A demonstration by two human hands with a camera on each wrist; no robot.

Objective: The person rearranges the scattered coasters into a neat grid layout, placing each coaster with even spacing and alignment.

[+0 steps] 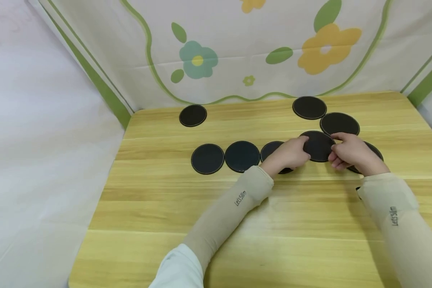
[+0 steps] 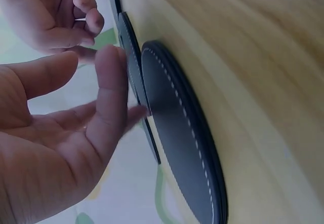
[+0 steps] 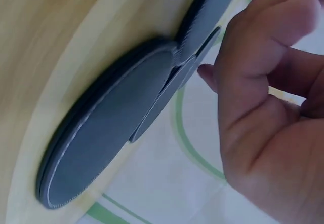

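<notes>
Black coasters half-hidden behind loose-fingered left hand and similarly relaxed right hand.

Both hands are bare. A beige left sleeve and matching right sleeve carry dark "Let's Slim" lettering; white fabric shows at the left one's 7 o'clock end.
</notes>
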